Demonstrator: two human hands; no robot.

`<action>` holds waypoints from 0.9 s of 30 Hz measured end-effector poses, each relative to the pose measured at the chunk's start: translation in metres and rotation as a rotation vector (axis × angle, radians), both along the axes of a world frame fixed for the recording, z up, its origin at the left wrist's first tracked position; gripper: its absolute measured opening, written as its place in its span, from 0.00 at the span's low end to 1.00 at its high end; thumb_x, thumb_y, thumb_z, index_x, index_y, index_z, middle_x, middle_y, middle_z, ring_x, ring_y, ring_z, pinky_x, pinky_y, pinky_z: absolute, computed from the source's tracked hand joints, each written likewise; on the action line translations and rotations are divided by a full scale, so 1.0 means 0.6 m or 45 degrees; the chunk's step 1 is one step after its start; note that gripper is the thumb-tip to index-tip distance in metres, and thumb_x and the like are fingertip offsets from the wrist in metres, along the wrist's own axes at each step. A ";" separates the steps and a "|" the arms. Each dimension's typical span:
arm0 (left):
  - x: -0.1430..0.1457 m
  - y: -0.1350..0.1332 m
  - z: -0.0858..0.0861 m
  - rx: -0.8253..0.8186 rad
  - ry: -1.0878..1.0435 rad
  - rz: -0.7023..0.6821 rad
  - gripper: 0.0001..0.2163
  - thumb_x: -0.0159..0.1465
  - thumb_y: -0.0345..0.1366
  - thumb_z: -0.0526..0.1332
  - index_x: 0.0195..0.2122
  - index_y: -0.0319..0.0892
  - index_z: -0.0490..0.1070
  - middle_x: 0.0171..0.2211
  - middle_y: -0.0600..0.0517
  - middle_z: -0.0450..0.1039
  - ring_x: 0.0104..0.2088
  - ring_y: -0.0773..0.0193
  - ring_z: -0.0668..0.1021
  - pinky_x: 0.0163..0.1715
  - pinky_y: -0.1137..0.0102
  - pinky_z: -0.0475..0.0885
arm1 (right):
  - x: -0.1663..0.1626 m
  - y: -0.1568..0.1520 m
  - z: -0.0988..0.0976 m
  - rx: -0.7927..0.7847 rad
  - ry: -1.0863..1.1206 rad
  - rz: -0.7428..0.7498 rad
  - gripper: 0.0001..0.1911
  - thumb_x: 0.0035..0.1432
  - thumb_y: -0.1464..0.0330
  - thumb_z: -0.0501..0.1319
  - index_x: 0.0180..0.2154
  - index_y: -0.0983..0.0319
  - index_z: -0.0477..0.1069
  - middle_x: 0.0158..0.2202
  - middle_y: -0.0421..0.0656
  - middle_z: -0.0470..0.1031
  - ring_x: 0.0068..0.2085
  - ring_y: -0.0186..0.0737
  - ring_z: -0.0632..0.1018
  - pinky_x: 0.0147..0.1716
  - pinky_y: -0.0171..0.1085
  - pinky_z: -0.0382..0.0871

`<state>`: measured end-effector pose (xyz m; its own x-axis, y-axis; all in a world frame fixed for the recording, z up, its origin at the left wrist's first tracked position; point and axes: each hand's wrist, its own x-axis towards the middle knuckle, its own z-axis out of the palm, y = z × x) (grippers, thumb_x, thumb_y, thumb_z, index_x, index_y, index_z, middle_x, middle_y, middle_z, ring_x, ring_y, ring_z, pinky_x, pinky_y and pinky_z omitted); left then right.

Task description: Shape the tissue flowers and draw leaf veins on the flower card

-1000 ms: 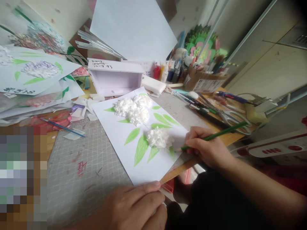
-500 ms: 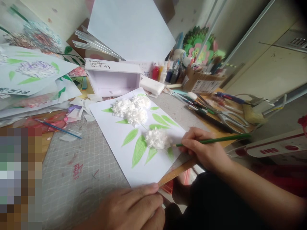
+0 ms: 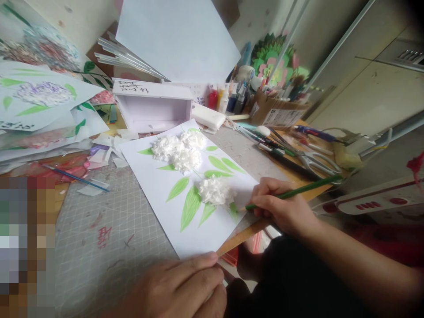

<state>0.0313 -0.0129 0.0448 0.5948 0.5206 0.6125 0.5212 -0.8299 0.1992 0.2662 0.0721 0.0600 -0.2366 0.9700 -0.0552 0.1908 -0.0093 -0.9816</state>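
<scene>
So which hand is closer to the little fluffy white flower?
The right hand. It holds the green pencil just beside the small white paper flower, tip by its edge. The left hand presses the white sheet at its near corner, farther away.

Pretty cluttered craft desk: a wooden table [image 3: 66, 194] mostly covered by a grey gridded cutting mat [image 3: 109, 229]. Along the far edge a big white sheet [image 3: 179, 37] leans up against a cream wall [image 3: 82, 13]. Off the right edge there's pale cabinet panelling [image 3: 374, 88] with a metal rail [image 3: 341, 48] running diagonally across it. Soft, even daylight, no hard shadows anywhere.
</scene>
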 end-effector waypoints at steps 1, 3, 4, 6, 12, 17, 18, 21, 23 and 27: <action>0.001 0.001 0.002 0.013 0.014 0.002 0.09 0.65 0.30 0.52 0.31 0.40 0.71 0.30 0.54 0.73 0.36 0.69 0.77 0.45 0.74 0.73 | 0.000 -0.001 0.000 -0.029 0.003 0.013 0.09 0.50 0.73 0.60 0.20 0.62 0.66 0.20 0.38 0.72 0.19 0.30 0.66 0.18 0.31 0.56; 0.003 0.004 0.004 0.073 0.036 -0.016 0.10 0.66 0.34 0.52 0.32 0.40 0.70 0.30 0.53 0.73 0.36 0.69 0.77 0.46 0.73 0.73 | 0.002 -0.001 -0.001 -0.062 0.009 0.020 0.09 0.50 0.73 0.60 0.20 0.62 0.66 0.20 0.39 0.72 0.19 0.31 0.67 0.18 0.31 0.57; 0.004 0.006 0.005 0.088 0.042 -0.013 0.10 0.66 0.36 0.51 0.32 0.40 0.70 0.31 0.52 0.73 0.36 0.68 0.77 0.47 0.72 0.73 | 0.002 0.000 -0.001 -0.058 0.010 0.016 0.08 0.50 0.73 0.60 0.20 0.62 0.66 0.20 0.38 0.72 0.19 0.31 0.67 0.18 0.31 0.57; 0.004 0.008 0.006 0.102 0.043 -0.006 0.11 0.66 0.38 0.51 0.33 0.40 0.70 0.32 0.51 0.73 0.36 0.68 0.78 0.47 0.72 0.73 | 0.003 0.001 -0.003 -0.022 0.009 -0.003 0.08 0.50 0.73 0.60 0.21 0.61 0.67 0.19 0.37 0.71 0.19 0.30 0.66 0.18 0.30 0.56; 0.004 0.000 0.002 0.078 0.022 0.006 0.10 0.65 0.34 0.51 0.31 0.40 0.70 0.30 0.52 0.73 0.35 0.69 0.78 0.47 0.72 0.73 | -0.007 0.009 -0.001 0.067 -0.062 -0.068 0.08 0.52 0.73 0.60 0.21 0.61 0.66 0.19 0.38 0.72 0.19 0.30 0.67 0.18 0.30 0.58; 0.005 -0.011 -0.006 -0.065 -0.059 0.010 0.11 0.63 0.25 0.52 0.29 0.40 0.72 0.29 0.54 0.73 0.36 0.67 0.77 0.46 0.73 0.72 | -0.020 0.010 0.014 0.107 -0.210 -0.112 0.08 0.52 0.72 0.60 0.22 0.62 0.65 0.18 0.38 0.73 0.19 0.30 0.68 0.19 0.29 0.60; 0.005 -0.011 -0.007 -0.083 -0.050 -0.010 0.11 0.63 0.25 0.52 0.30 0.39 0.73 0.30 0.54 0.74 0.36 0.67 0.77 0.46 0.72 0.71 | -0.020 0.009 0.016 0.113 -0.214 -0.102 0.08 0.51 0.72 0.60 0.21 0.62 0.65 0.18 0.38 0.72 0.19 0.30 0.68 0.19 0.29 0.60; 0.002 -0.008 -0.006 -0.073 -0.021 -0.038 0.10 0.62 0.25 0.53 0.31 0.39 0.73 0.31 0.54 0.74 0.36 0.66 0.77 0.47 0.71 0.71 | -0.014 0.005 0.016 0.071 -0.135 0.003 0.09 0.50 0.73 0.59 0.20 0.62 0.65 0.18 0.38 0.70 0.19 0.29 0.66 0.18 0.29 0.58; 0.000 -0.006 -0.007 -0.061 -0.027 -0.020 0.10 0.62 0.25 0.53 0.31 0.39 0.73 0.30 0.54 0.74 0.37 0.66 0.77 0.47 0.72 0.71 | -0.009 0.003 0.013 -0.002 -0.076 0.081 0.09 0.49 0.73 0.59 0.19 0.62 0.65 0.17 0.37 0.69 0.18 0.29 0.65 0.17 0.30 0.56; 0.000 -0.005 -0.012 0.047 -0.038 -0.041 0.10 0.61 0.26 0.53 0.30 0.39 0.73 0.30 0.53 0.74 0.36 0.66 0.77 0.44 0.73 0.72 | -0.007 -0.001 0.009 0.039 -0.027 0.015 0.08 0.50 0.73 0.60 0.20 0.62 0.66 0.18 0.37 0.69 0.19 0.29 0.66 0.18 0.30 0.57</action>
<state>0.0311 -0.0158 0.0378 0.5917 0.4785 0.6488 0.4887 -0.8530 0.1835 0.2619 0.0713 0.0655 -0.2470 0.9685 -0.0306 0.2117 0.0231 -0.9771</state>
